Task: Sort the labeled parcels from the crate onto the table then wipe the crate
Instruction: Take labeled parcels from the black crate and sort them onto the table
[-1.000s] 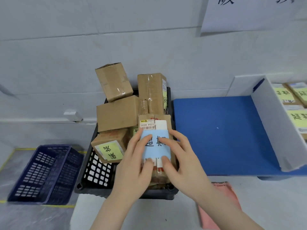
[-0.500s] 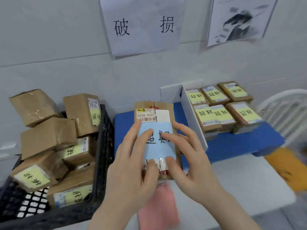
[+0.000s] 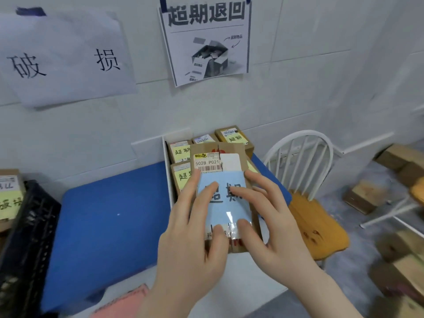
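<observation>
I hold a brown cardboard parcel (image 3: pixel 229 154) with a barcode sticker and a light blue handwritten label between both hands, above the right part of the table. My left hand (image 3: pixel 195 237) grips its left side and my right hand (image 3: pixel 273 226) grips its right side, fingers curled over the label. Behind it lie several parcels with yellow labels (image 3: pixel 231 137), right of a white divider (image 3: pixel 168 171). The black crate (image 3: pixel 27 230) stands at the left edge, with a yellow-labeled parcel (image 3: pixel 9 198) in it.
A blue mat (image 3: pixel 110 216) covers the table left of the divider. A pink cloth (image 3: pixel 121 304) lies at the front edge. Two paper signs (image 3: pixel 206 40) hang on the wall. A white chair with an orange seat (image 3: pixel 316 216) and cardboard boxes (image 3: pixel 394 255) stand to the right.
The parcel has travelled right with both hands, from above the crate to over the labeled parcels beyond the divider. The crate has slid to the left edge of view.
</observation>
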`<state>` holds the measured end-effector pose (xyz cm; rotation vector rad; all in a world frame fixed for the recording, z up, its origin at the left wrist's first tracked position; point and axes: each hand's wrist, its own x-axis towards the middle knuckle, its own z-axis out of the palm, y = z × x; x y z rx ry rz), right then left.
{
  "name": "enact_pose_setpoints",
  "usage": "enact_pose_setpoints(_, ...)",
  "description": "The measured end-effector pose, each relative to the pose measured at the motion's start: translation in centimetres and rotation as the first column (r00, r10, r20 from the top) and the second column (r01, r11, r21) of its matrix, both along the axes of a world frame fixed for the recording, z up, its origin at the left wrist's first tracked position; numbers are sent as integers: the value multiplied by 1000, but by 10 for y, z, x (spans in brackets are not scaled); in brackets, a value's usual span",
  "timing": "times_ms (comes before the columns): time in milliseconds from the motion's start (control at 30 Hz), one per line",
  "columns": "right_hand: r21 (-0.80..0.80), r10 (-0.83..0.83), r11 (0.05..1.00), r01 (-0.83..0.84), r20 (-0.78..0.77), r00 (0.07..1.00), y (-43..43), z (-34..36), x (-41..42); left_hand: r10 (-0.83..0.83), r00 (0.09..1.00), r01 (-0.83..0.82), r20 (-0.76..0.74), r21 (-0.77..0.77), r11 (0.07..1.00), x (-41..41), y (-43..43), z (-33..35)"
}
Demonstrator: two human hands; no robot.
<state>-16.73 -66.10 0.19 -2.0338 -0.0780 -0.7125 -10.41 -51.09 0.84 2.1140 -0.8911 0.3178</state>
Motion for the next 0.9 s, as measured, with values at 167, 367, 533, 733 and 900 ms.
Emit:
enact_pose_setpoints(167,-5,-20,1000,20,-30,999,-27,-8,26,-20,1000,19,-9,-10,1000,30,-31,-15)
enact_pose_setpoints(367,-90,-14,996,14,-5,1000,-62,-1,81,-3,1000,4,5,-44,999,80,-58,-12)
enact_pose_setpoints(533,-89,59,994,-57,19,998,-93,6,148,32,999,-32,21,-15,999,140,-83,-5)
enact_pose_setpoints(733,-160,147,976,-147,-15,989,-121,-1,275,108,988,-111,-115,-25,993,248,-104,-4)
enact_pose_setpoints(900,-162,167,970,-182,-103,981,-117,-40,344,212,958,-210,-192,31,977,304,-105,-36)
